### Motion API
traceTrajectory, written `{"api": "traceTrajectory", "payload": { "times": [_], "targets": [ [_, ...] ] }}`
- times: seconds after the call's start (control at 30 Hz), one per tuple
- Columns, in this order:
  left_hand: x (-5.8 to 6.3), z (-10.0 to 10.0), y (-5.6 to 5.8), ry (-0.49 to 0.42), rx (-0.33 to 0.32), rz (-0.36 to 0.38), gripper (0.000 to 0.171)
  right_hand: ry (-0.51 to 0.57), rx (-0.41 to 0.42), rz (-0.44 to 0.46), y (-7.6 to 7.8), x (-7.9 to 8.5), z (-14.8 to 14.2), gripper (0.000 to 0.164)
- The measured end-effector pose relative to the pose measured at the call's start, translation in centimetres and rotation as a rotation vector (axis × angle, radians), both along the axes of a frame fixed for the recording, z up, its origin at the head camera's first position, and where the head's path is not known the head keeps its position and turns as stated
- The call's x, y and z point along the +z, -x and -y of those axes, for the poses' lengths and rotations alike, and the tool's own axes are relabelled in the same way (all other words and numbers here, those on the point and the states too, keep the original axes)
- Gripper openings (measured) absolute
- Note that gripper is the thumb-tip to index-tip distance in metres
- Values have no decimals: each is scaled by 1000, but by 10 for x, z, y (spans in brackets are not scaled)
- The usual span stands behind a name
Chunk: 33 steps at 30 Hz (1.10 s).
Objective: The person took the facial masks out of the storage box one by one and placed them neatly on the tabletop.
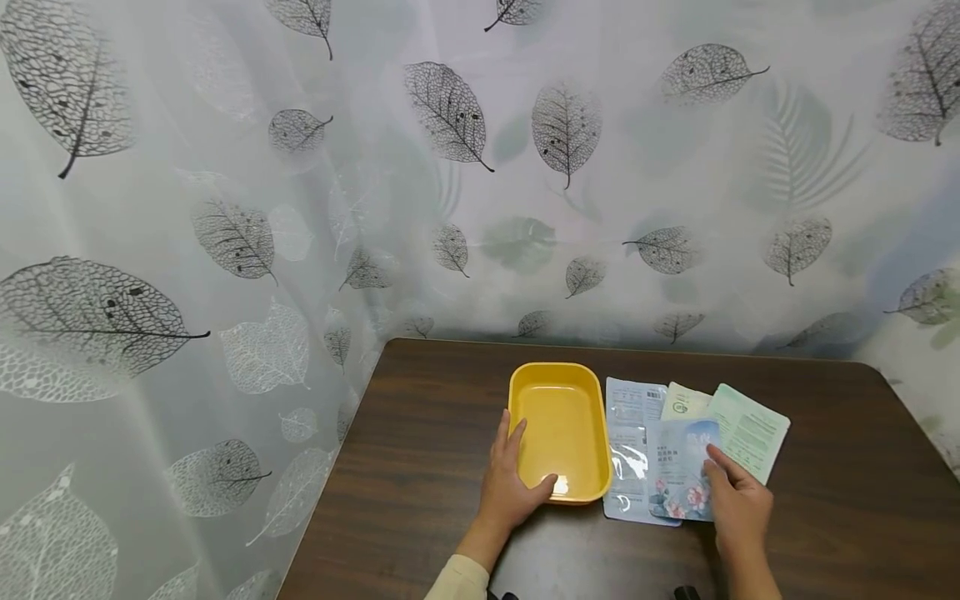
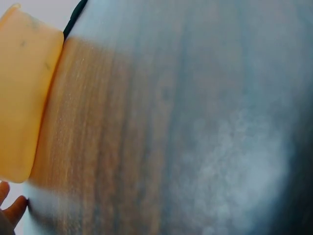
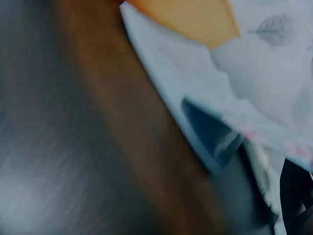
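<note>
A yellow rectangular tray sits on the brown table, and my left hand rests at its near left corner. The fingers of that hand are spread along the left rim, with the thumb along the near edge. My right hand pinches the right edge of a blue flat packet printed with pink flowers. Beneath and around it lie a pale silver-blue packet, a cream packet and a light green packet. In the right wrist view the flowered packet appears blurred and tilted above the silver-blue one.
The brown wood-grain table has rounded far corners. Behind it and to the left hangs a pale curtain with a leaf print. A small dark object shows at the near edge of the head view.
</note>
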<state>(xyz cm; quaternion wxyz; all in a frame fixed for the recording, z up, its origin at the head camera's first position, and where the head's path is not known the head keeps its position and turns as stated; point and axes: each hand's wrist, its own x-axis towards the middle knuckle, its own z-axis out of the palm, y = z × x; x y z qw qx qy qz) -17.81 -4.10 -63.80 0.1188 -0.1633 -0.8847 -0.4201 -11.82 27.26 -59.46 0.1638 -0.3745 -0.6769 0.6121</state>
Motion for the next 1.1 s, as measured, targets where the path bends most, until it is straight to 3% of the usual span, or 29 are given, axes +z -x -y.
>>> {"api": "traceTrajectory", "payload": {
  "times": [0.17, 0.3, 0.5, 0.77, 0.9, 1.1],
  "targets": [
    [0, 1, 0, -7, 0, 2, 93, -114, 41, 96, -9, -19, -7, 46],
    [0, 1, -1, -3, -2, 18, 93, -167, 34, 115, -17, -26, -9, 45],
    [0, -1, 0, -9, -4, 11, 93, -243, 37, 47, -24, -34, -8, 40],
    [2, -3, -1, -9, -3, -2, 92, -414, -51, -193, -30, -47, -2, 25],
    [2, -2, -2, -12, -2, -3, 92, -488, -77, -220, -29, -50, 0, 22],
    [2, -3, -2, -16, 0, -11, 91, -507, -65, -222, -29, -49, 1, 23]
  ]
}}
